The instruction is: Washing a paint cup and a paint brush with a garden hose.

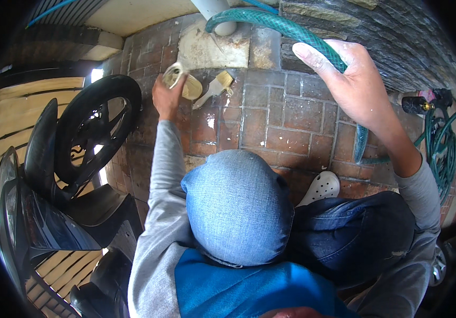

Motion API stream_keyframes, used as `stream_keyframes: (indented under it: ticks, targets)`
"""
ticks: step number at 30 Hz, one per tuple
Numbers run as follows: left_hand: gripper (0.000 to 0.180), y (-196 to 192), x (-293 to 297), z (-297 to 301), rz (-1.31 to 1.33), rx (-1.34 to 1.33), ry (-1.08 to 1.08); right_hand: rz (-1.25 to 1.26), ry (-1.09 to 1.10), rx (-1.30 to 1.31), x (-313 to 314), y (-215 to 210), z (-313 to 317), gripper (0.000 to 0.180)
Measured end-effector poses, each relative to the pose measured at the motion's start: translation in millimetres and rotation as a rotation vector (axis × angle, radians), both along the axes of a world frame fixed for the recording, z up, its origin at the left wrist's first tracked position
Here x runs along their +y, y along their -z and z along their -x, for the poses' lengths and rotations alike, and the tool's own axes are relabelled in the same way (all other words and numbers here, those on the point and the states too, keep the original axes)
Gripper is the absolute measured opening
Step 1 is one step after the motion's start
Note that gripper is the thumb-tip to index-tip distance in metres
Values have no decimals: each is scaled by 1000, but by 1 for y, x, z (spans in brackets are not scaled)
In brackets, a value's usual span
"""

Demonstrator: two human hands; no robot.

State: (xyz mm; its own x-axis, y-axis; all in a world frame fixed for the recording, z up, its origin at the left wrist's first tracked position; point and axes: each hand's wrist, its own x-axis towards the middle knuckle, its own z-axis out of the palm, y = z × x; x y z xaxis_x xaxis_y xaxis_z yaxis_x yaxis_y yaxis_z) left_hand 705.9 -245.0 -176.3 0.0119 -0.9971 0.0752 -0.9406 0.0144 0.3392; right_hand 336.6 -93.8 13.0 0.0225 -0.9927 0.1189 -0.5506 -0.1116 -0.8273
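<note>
My right hand (352,79) is closed round a green mesh-patterned garden hose (275,24), thumb pressed along it. The hose arches to the left, and its open end points down near a white pipe; a thin streak below it looks like water. My left hand (168,98) grips a small pale round container (173,75) by its sides, its rim facing up. Just right of it a tan, rounded thing (191,86) shows, partly hidden and hard to name. A flat paintbrush (215,90) with pale bristles lies on the wet brick floor.
A black motorcycle wheel (98,127) and dark bodywork stand on the left. A stone wall (371,32) rises at the far right. A white pipe (215,13) ends over a pale slab (238,53). Coiled green hose (443,143) hangs at right, near a white clog (322,186) on my foot.
</note>
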Motion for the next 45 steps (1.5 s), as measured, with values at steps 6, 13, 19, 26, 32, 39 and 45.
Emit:
stream_keyframes:
  ticks: [6,13,19,26,32,39,45]
  targets:
    - [71,76,36,-29,178,859,-366,27,35,-14,0,3,-6,39]
    - [78,144,61,-2,229,621,-218,-37,31,-45,4,0,-7,38]
    - [78,130,83,29,195,576,-179,54,29,0,6,-2,-6,38]
    - [74,56,52,-10,641,692,-142,-16,49,-18,4,-1,-3,37]
    - [72,12,56,-21,-55,-242,-10,22,41,0,2,-1,-4,37]
    - [78,18,64,-7,207,-136,64,185,109,-93,-3,20,0,38]
    - [93,21,73,-11,270,-119,34,-120,76,159,-10,76,1,41]
